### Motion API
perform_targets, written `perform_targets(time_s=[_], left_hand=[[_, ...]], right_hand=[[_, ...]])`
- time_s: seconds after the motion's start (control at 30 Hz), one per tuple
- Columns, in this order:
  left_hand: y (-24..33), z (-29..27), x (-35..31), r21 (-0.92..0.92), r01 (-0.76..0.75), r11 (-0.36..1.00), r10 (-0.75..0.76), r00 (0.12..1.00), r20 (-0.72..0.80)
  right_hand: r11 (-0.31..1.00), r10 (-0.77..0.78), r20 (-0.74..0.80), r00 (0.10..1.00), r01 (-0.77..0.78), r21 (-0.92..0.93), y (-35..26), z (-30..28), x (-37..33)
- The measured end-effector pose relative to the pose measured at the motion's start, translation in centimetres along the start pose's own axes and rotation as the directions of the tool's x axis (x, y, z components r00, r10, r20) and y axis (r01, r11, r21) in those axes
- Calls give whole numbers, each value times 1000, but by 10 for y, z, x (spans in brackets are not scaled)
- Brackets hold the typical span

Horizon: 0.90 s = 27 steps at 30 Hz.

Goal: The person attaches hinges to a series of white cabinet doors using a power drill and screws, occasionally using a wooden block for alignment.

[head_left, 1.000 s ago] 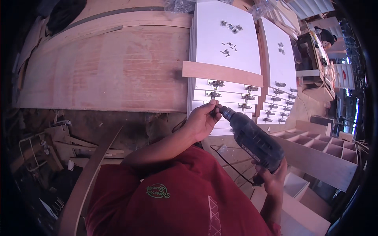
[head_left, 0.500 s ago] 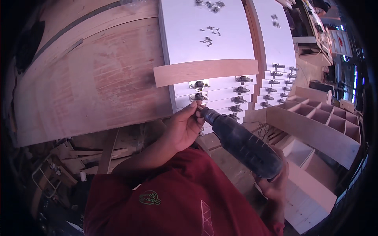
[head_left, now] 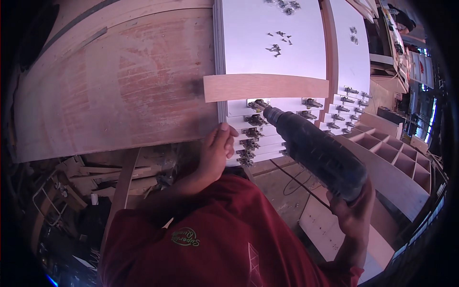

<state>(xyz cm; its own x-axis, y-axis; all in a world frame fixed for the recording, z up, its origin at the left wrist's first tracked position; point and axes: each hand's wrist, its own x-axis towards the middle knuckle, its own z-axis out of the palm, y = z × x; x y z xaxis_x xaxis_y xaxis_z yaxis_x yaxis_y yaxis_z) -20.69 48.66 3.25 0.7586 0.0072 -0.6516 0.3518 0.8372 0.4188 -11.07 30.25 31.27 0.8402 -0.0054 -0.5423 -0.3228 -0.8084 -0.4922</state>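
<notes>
My right hand [head_left: 353, 210] is wrapped round the rear of a dark corded power drill [head_left: 318, 153]. The drill's tip reaches the topmost cabinet hinge [head_left: 258, 104] of a column at the left ends of stacked white panels [head_left: 279, 139]. Several more hinges [head_left: 249, 144] sit below it. My left hand [head_left: 217, 152] is beside the stack's left edge, apart from the drill, with thumb and fingers pressed together; whatever they may hold is hidden. A plain wooden strip [head_left: 267, 87] lies across the top panel just beyond the hinge.
Loose screws [head_left: 276, 49] lie scattered on the top panel, with more small hardware [head_left: 287, 7] farther back. A second stack of hinged white panels [head_left: 348, 62] stands to the right. A large wooden board [head_left: 119, 86] spans the left. Right of me is a divided wooden cabinet [head_left: 387, 174].
The drill tip has moved from the second hinge, near my left fingers, to the top hinge. My left hand has drawn away to the panel edge. The view has shifted slightly.
</notes>
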Motion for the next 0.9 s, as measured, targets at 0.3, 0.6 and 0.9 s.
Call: perform_targets(time_s=[0.3, 0.6, 0.9], left_hand=[[2, -33, -9, -13, -59, 998, 58, 994, -93], [-4, -52, -2, -174, -16, 985, 34, 994, 102], [-10, -57, -3, -177, -28, 984, 38, 998, 54]], right_hand=[[991, 0, 18, 1000, 2, -131, -16, 8, 11], [989, -12, 28, 1000, 16, -149, -24, 11, 18], [996, -15, 53, 998, 20, -92, -19, 5, 25]])
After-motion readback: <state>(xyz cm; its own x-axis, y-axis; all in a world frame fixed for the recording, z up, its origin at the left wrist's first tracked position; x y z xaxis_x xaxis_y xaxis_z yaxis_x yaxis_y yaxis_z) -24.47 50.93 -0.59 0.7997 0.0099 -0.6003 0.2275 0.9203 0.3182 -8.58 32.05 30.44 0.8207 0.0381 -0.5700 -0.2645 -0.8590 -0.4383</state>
